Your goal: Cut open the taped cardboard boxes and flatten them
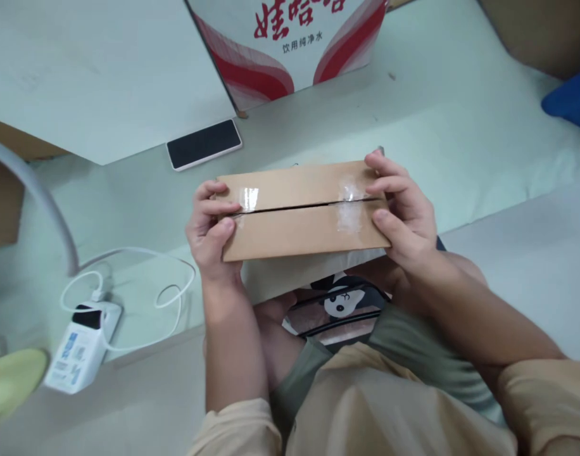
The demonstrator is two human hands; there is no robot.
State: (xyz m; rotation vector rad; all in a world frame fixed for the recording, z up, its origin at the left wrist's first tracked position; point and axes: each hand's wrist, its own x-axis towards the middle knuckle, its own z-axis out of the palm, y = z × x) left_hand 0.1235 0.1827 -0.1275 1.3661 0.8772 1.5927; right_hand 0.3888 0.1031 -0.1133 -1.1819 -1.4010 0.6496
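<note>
A brown cardboard box (294, 228) is held up between my two hands, over the front edge of the table. Two flaps meet along a dark seam across its facing side, and clear tape sits over the seam near each end. My left hand (211, 225) grips the left end, with its thumb on the lower flap and fingers on the upper one. Around the right end my right hand (406, 206) is closed in much the same way. The far side of the box is hidden.
Behind the box, a phone (204, 144) lies on the pale green table (461, 139). A large red and white carton (304, 69) stands at the back. On the left are a white power bank (76, 354) with a looped cable, a grey curved tube (43, 196) and something yellow-green (14, 383).
</note>
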